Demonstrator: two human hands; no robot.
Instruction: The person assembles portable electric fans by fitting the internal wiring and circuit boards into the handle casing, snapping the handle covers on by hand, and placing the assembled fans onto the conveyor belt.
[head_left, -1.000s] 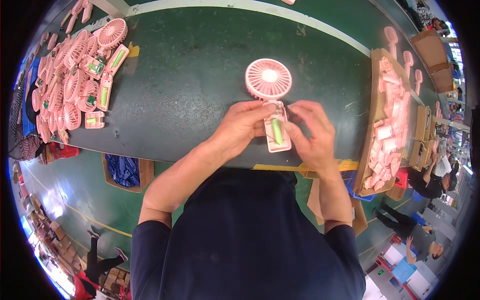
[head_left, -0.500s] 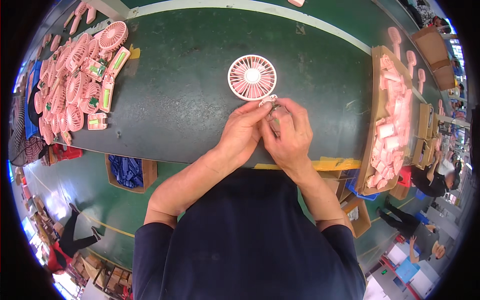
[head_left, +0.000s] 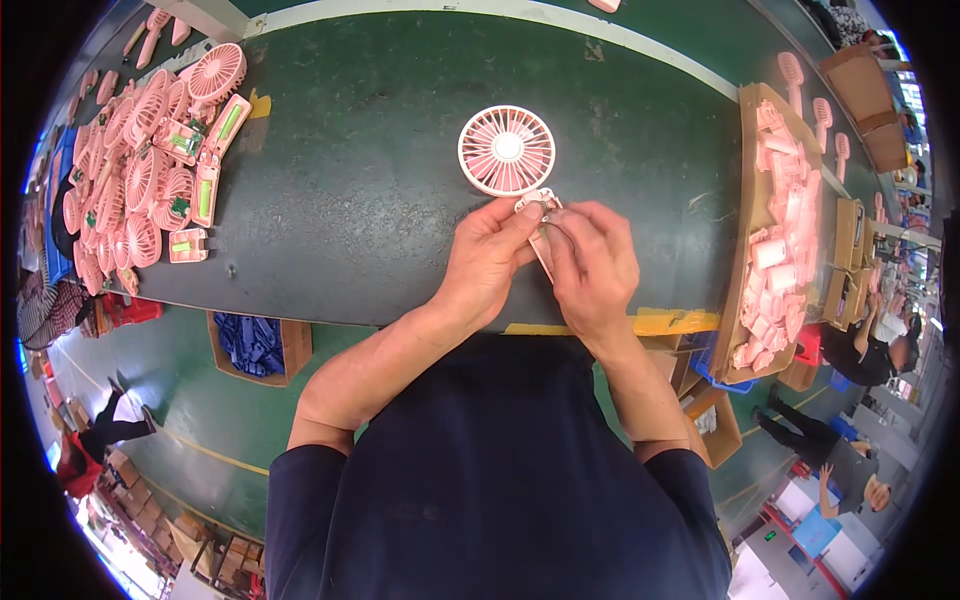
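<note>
A small handheld fan lies on the dark green worktable, its round pink and white fan head (head_left: pixel 507 148) just beyond my fingertips. Its pink handle (head_left: pixel 543 252) runs toward me between my hands, and the hollow inner side shows near the neck. My left hand (head_left: pixel 480 262) is closed on the handle close to the neck, thumb on top. Over the same spot my right hand (head_left: pixel 598 262) has its thumb and fingers pinched together at the handle's inside. Whatever lies between those fingertips is too small and covered to make out.
On the left of the table (head_left: pixel 350 200) is a heap of pink fan parts (head_left: pixel 145 175), some with green cells. A cardboard tray (head_left: pixel 742 200) of pink handle pieces stands on the right. Below the front edge sits a carton (head_left: pixel 297 345) of blue parts.
My right hand has shifted slightly right and its fingers have moved off the handle, so more of it shows. The left hand keeps its hold. A person at the lower left has moved left.
</note>
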